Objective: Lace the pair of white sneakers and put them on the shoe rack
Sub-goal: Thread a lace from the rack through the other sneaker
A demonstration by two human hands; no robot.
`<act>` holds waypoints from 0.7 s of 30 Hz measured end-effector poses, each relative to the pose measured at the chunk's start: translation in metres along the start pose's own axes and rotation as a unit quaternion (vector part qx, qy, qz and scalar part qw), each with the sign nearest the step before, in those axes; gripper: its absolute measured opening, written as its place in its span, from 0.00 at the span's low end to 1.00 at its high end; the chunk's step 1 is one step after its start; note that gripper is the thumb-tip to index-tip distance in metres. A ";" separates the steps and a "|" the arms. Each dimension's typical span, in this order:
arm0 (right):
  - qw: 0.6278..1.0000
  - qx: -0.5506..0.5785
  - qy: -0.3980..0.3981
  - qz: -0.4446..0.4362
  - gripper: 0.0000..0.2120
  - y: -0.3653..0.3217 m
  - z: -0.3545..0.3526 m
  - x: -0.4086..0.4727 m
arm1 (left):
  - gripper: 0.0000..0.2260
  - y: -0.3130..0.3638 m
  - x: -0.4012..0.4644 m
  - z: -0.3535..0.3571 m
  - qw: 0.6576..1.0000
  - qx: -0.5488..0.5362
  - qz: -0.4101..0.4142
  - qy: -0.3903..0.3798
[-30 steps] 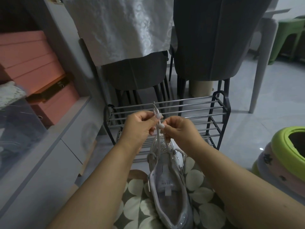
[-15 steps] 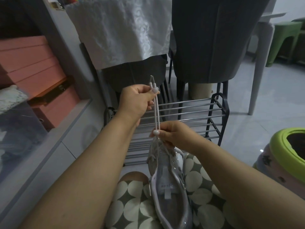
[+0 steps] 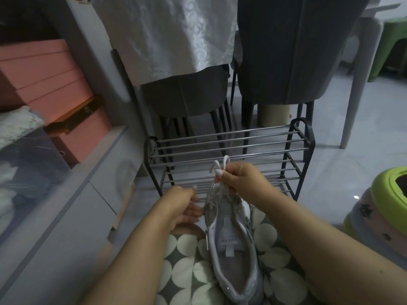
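I take the white sneaker [image 3: 233,245] as my landmark. It lies on my lap, on the green cloth with pale dots [image 3: 189,271], heel nearest me and toe pointing away toward the shoe rack [image 3: 229,148], so its long axis runs straight from me to the rack. The rack stands on the floor just beyond the toe and no shoe shows on its bars. I see only this one sneaker; the second of the pair is not in view.

My right hand [image 3: 240,181] sits over the toe end and pinches the two free ends of the white lace [image 3: 219,167] between thumb and fingers, the tips sticking up past the grip. My left hand [image 3: 182,205] is just to the left of the sneaker's front half, fingers loosely extended toward it, holding nothing; it is blurred, so I cannot tell whether it touches the upper.

I judge the lacing unfinished. The next threading turns on the eyelets, which lie below and slightly toward me from the pinched ends, along the sneaker's axis. The left hand is the free one, close enough to steady the shoe or take one lace end.
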State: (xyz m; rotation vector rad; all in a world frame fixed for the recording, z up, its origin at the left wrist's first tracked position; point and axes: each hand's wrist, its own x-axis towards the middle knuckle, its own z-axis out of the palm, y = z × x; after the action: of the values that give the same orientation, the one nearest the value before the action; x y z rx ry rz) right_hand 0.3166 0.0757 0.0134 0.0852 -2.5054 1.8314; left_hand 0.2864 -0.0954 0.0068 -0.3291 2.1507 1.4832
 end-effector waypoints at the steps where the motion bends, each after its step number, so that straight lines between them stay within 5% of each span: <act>1: 1.000 -0.002 0.002 -0.001 0.13 0.001 0.001 0.001 | 0.14 -0.004 0.000 0.001 0.999 -0.017 -0.028 -0.003; 8: 1.000 -0.001 0.003 -0.005 0.12 0.000 0.005 -0.003 | 0.07 -0.007 0.009 0.010 0.962 -0.239 -0.130 -0.034; 21: 1.000 0.008 0.006 -0.002 0.12 0.003 0.002 -0.005 | 0.05 -0.003 0.026 0.017 0.952 -0.254 -0.161 -0.061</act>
State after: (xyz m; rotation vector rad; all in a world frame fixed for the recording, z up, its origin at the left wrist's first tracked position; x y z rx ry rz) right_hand 0.3216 0.0750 0.0094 0.0795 -2.4804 1.8463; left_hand 0.2706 -0.0789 -0.0140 -0.7093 1.5052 1.7822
